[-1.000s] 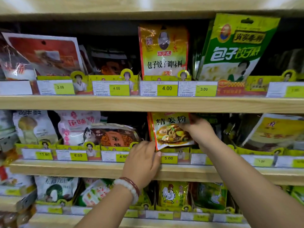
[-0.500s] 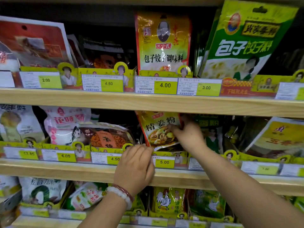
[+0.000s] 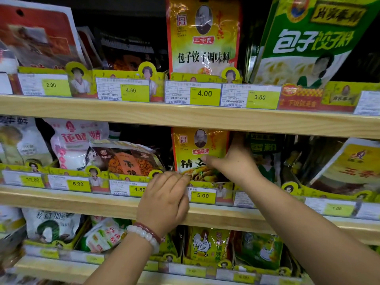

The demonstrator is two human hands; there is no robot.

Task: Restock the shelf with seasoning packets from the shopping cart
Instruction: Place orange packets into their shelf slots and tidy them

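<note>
Since the earlier frame, ginger powder packet (image 3: 200,153) went from tilted to upright in its middle-shelf tray (image 3: 207,185). Right hand (image 3: 236,161) pinched its right edge; left hand (image 3: 166,199) curled on tray front. Light, floppy, slick film; grip edges.

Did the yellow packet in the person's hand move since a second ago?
Yes. The yellow packet was tilted above the 5.00 price tag; now it stands upright, its bottom tucked behind that tag's tray, with the right hand on it.
</note>
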